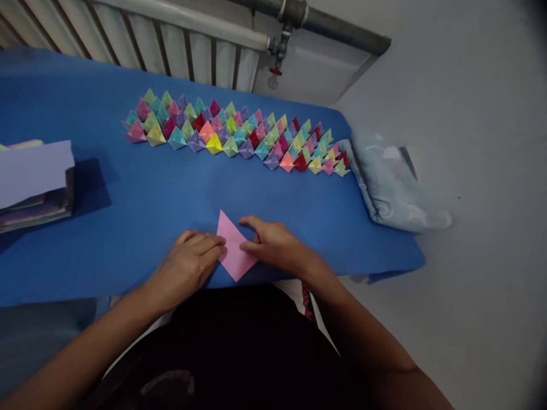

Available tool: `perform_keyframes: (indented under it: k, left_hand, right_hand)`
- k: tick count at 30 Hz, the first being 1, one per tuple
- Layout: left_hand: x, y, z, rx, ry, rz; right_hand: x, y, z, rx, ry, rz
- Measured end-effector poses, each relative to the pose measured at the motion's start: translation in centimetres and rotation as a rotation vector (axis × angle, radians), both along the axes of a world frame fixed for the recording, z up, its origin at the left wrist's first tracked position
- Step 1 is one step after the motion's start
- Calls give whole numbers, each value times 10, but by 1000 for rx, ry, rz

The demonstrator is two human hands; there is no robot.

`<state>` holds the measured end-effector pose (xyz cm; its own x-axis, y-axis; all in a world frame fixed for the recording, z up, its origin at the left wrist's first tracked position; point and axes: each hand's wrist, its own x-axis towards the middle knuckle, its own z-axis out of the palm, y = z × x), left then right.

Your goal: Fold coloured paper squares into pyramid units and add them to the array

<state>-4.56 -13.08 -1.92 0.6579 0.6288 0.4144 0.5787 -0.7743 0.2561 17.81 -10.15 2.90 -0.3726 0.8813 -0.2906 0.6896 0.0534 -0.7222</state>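
A pink paper [234,253], shaped like a diamond, lies on the blue table cover [171,188] near its front edge. My left hand [194,259] rests at the paper's left side, its fingers together and the fingertips on the paper's edge. At the right side is my right hand [269,242], with thumb and index finger apart; the thumb touches the paper and the index finger is above its upper right edge. Whatever lies under my left fingers is hidden.
Several rows of small folded paper pieces [231,147] in many colours stand across the back. A stack of coloured paper [34,171] is at the left. A folded light-blue cloth [388,182] lies at the right end, and a radiator [171,51] stands behind.
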Motion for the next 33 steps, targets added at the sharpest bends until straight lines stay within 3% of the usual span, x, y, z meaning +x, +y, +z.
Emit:
perform_keyframes:
  k: [3,6,14,19,24,33]
  left_hand:
    - [-2,-1,5,-22,39,-14]
    - [-3,-1,10,-12,74,-66]
    - [6,-1,9,84,62,-36]
    - [10,-4,5,149,38,8]
    - [10,-5,4,107,1,37]
    - [10,-4,2,20,-7,79]
  right_hand:
    - [11,-21,-5,-124,146,-91]
    - [15,-33,-12,-119,209,-171]
    - [19,-30,-17,-51,233,-215]
    - [26,-43,-17,207,112,-127]
    - [28,-51,-31,447,50,-11]
    - [26,-49,-46,526,32,-109]
